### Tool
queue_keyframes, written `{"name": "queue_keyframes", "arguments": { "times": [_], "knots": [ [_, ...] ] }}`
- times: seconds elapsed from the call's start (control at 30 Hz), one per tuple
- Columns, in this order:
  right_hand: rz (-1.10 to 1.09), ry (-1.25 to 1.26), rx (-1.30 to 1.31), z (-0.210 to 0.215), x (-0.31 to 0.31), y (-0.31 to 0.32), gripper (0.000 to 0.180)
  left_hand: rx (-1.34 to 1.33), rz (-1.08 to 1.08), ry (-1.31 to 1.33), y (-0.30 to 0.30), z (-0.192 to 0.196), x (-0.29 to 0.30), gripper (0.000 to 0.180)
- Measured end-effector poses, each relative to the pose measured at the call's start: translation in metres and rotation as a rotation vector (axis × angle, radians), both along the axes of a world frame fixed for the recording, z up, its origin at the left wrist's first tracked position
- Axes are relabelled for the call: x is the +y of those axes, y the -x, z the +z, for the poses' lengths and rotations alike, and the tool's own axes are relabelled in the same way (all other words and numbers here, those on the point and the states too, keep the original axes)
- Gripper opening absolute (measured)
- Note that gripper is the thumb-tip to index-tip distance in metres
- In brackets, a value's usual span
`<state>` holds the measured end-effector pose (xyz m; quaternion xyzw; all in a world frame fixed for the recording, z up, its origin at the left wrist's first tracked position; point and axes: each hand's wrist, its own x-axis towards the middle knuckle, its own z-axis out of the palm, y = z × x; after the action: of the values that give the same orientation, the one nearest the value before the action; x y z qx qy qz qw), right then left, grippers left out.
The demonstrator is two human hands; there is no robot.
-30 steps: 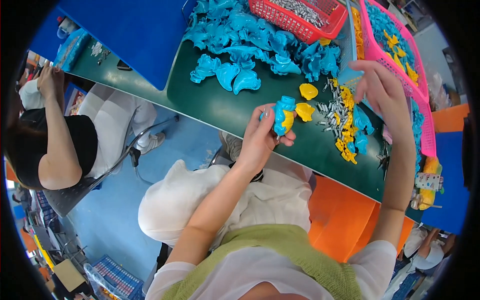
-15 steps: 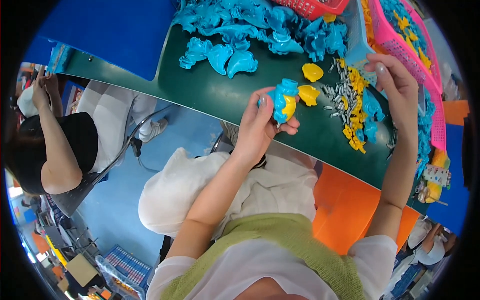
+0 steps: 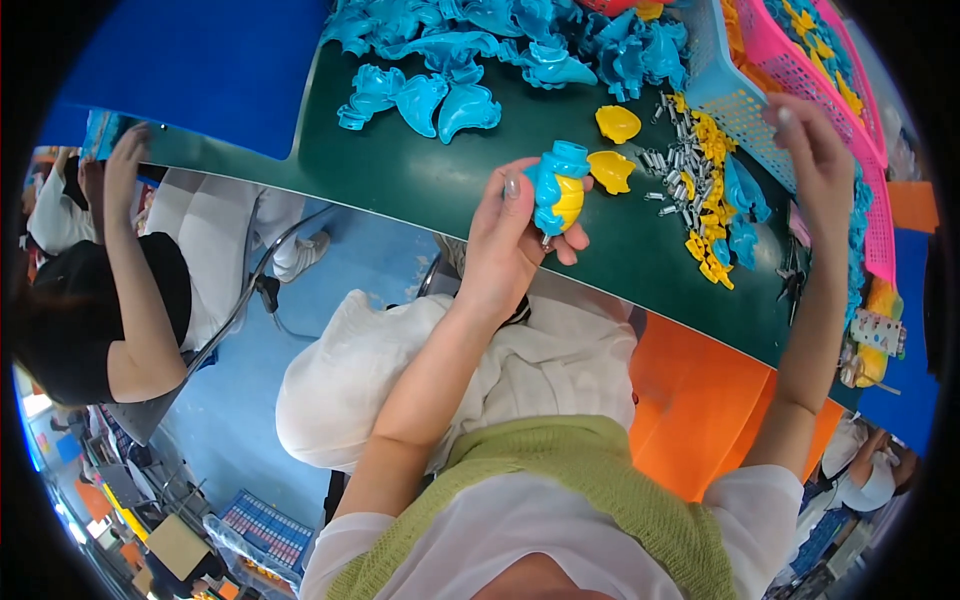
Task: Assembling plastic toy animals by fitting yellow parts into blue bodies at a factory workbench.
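My left hand [image 3: 510,225] is closed round a blue and yellow plastic toy body [image 3: 561,190], held over the table's near edge. The piece has a round blue collar on top, a ribbed yellow front and a small metal bit at its lower end. My right hand [image 3: 815,165] is raised beside the light blue basket [image 3: 735,110], fingers loosely bent and apart, with nothing visible in them. Two yellow shell-like parts [image 3: 618,124] lie on the green table [image 3: 400,175] just beyond the held piece. Small metal springs [image 3: 680,165] and little yellow parts [image 3: 712,150] are heaped between my hands.
Blue plastic shells [image 3: 450,50] are piled at the far side. Pink baskets [image 3: 878,220] with blue and yellow parts stand at the right. Dark-handled pliers [image 3: 792,280] lie beneath my right forearm. At the left, a blue panel [image 3: 200,80] stands and another person [image 3: 140,300] sits.
My right hand has moved slightly right and up along the basket. My left hand still holds the toy body, now turned so more yellow shows. The view has shifted slightly.
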<state>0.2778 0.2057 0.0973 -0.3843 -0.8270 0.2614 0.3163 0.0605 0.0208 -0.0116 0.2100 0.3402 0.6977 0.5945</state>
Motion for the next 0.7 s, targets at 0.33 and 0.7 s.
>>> {"name": "queue_keyframes", "arguments": {
  "times": [0.33,0.7],
  "knots": [
    [0.048,-0.057,0.051,-0.042,-0.034,0.024,0.013,-0.063,-0.001,-0.021,0.002,0.002,0.004,0.041],
    [-0.173,-0.265,-0.095,-0.066,-0.027,0.006,0.013,-0.012,0.005,0.054,-0.003,0.000,0.000,0.043]
  ]
}}
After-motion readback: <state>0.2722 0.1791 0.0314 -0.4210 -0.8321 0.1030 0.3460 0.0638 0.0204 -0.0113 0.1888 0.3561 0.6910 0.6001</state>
